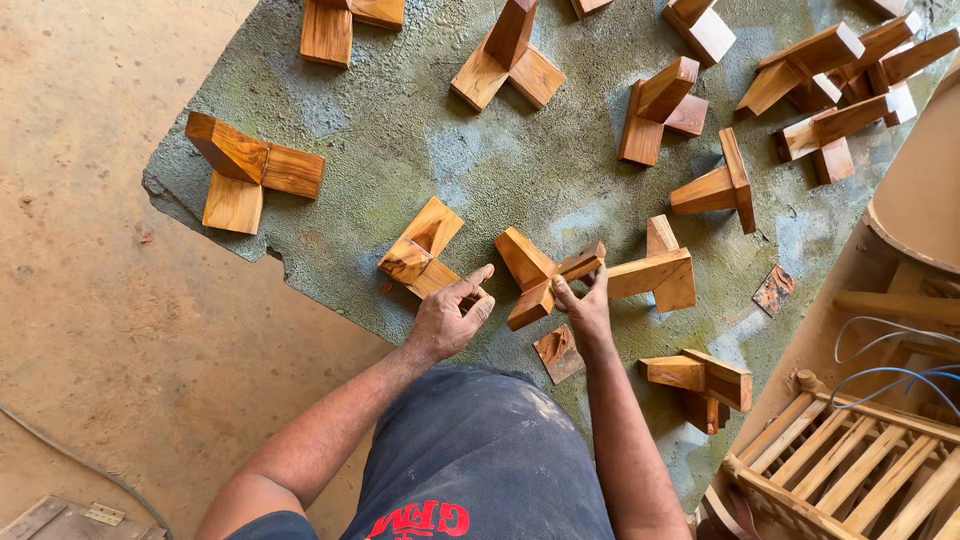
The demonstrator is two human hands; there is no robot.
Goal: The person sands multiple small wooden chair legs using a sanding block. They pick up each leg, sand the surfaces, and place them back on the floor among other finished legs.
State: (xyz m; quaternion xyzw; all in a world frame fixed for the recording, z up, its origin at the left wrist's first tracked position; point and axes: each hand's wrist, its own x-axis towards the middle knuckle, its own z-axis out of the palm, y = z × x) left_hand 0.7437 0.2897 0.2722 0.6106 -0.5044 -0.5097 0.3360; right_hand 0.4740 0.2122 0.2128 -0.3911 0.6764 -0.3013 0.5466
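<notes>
Between the two hands, on a rough grey-green slab on the floor [400,150], stands a three-armed wooden joint [540,275] of glossy orange-brown blocks. The right hand [585,305] pinches it from the near side — thumb and fingertips closed on the short arm that points right, the rest of the piece reaching up and left of the hand. The left hand [450,318] holds nothing; its fingers are loosely spread, with the forefinger stretched toward a second, smaller wooden joint [420,250] that lies just above and left of it, the fingertip very close to its lower block, though contact cannot be told.

Just right of the right hand, almost touching the held piece, sits another block joint [660,272]. Below that hand lies a small flat brown scrap [558,352], and further down to its right a low joint [705,380]. Many more such joints are scattered across the slab beyond both hands — one [245,170] stands well off to the left of the left hand. A slatted wooden frame [850,460] sits at the far lower right.
</notes>
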